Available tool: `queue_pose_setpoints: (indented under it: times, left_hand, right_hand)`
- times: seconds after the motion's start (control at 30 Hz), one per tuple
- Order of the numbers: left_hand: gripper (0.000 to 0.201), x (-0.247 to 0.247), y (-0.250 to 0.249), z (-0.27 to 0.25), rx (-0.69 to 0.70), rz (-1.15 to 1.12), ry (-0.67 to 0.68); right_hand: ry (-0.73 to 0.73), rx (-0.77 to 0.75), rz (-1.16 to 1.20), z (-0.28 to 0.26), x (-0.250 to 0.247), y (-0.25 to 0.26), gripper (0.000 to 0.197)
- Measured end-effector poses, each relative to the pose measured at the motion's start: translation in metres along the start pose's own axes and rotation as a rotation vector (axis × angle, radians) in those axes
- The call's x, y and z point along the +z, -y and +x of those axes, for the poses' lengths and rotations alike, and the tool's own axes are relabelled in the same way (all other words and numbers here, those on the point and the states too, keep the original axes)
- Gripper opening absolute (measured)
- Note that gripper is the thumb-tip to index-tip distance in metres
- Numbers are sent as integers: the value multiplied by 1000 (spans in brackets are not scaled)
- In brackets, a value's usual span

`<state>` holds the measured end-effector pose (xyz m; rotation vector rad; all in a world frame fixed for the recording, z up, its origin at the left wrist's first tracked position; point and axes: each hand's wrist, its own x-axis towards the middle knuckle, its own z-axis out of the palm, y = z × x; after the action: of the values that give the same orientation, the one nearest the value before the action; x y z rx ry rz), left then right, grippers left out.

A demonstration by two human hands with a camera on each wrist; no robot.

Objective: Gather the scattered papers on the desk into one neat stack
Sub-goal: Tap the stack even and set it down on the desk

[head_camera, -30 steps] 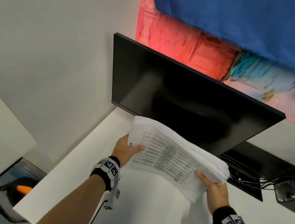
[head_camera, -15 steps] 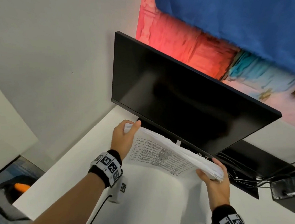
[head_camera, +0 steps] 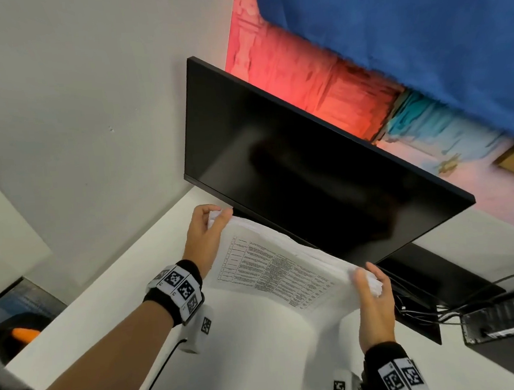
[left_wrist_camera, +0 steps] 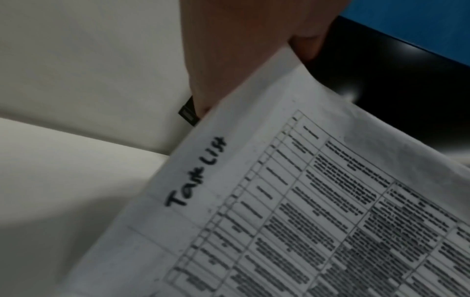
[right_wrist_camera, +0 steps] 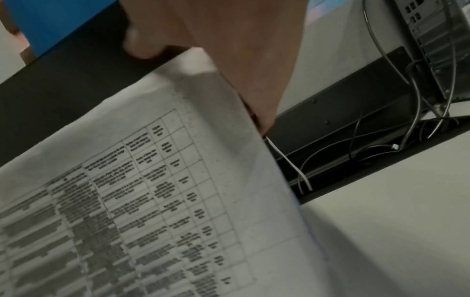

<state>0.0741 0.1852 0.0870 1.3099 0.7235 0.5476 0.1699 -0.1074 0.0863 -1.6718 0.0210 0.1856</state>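
Observation:
A thick stack of white printed papers (head_camera: 280,267) is held up on edge over the white desk (head_camera: 261,348), in front of the black monitor. The front sheet shows a printed table with "Task List" handwritten at its margin (left_wrist_camera: 195,172). My left hand (head_camera: 209,229) grips the stack's left end, thumb and fingers curled over its top corner. My right hand (head_camera: 372,290) grips the right end, thumb in front and fingers behind. In the wrist views the papers (right_wrist_camera: 157,201) fill most of the frame, with my left hand (left_wrist_camera: 244,50) and my right hand (right_wrist_camera: 229,50) at their top edges.
A black monitor (head_camera: 309,166) stands right behind the papers. A black cable tray with wires (head_camera: 418,308) and a computer case (head_camera: 505,320) sit at the right. A colourful painting (head_camera: 391,45) hangs on the wall. The desk's left edge (head_camera: 83,304) drops to the floor.
The stack has swung from leaning flat toward me to more upright on its edge. Both hands have shifted toward the top corners, the left hand moving up and toward the monitor.

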Motion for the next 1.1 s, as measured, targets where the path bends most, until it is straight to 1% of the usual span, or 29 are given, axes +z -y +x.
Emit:
queue_pose_setpoints:
  times: [0.07,0.1,0.13,0.17,0.2,0.23,0.3,0.4,0.43,0.5,0.57,0.6,0.7,0.73,0.8,0.83,0.9,1.0,1.07,1.1]
  left_hand:
    - [36,-7,5,0,-37,39,87]
    - [39,-10,10,-1,-45,70,136]
    - [42,-10,15,-2,-54,91,177]
    - [44,-9,21,-2,-68,115,189]
    - [46,-6,25,-3,-79,131,168]
    - [47,-2,28,-5,-85,126,133]
    - [51,2,28,-6,-71,65,67]
    - [57,-4,24,-5,-23,31,14]
    - [56,-5,21,-6,-17,42,5]
    - [47,-4,17,-8,-26,55,1]
    - [39,1,12,-9,-25,75,-3]
    - [38,4,10,-8,-22,88,-13]
    - [38,11,7,-3,-13,81,-59]
    - [34,13,6,-2,-10,75,-73]
    - [25,14,4,1,-3,83,-92]
    - [22,15,2,3,-1,96,-95]
    - [18,15,-1,4,0,102,-92]
    - [18,14,-3,7,-1,75,-87]
    - [25,13,-3,7,1,74,-86]
    - [30,12,-3,7,0,69,-90]
  right_hand:
    - [103,25,-70,4,-9,-8,72]
    - [130,56,-106,4,-10,-11,75]
    - [139,79,-130,5,-10,-13,69]
    - [127,88,-139,5,-7,-13,57]
    - [96,85,-141,6,-6,-15,45]
    - [54,80,-132,6,-4,-15,39]
    - [-9,75,-72,9,-3,-17,44]
    - [-17,47,-42,7,-5,-18,58]
    - [-5,26,-49,6,-5,-18,63]
    - [14,-5,-59,3,-3,-17,71]
    - [11,-13,-30,0,-1,-15,73]
    - [8,-17,-14,0,0,-14,69]
    - [-8,-26,28,-1,5,-6,40]
    - [-25,-14,54,-1,6,-5,45]
    - [-85,56,90,1,10,-3,67]
    - [-124,99,122,4,11,-4,67]
    - [-151,146,188,9,12,-3,52]
    - [-154,126,170,11,13,2,31]
    - [-135,90,195,10,12,5,18]
    - [-127,70,206,8,12,6,17]
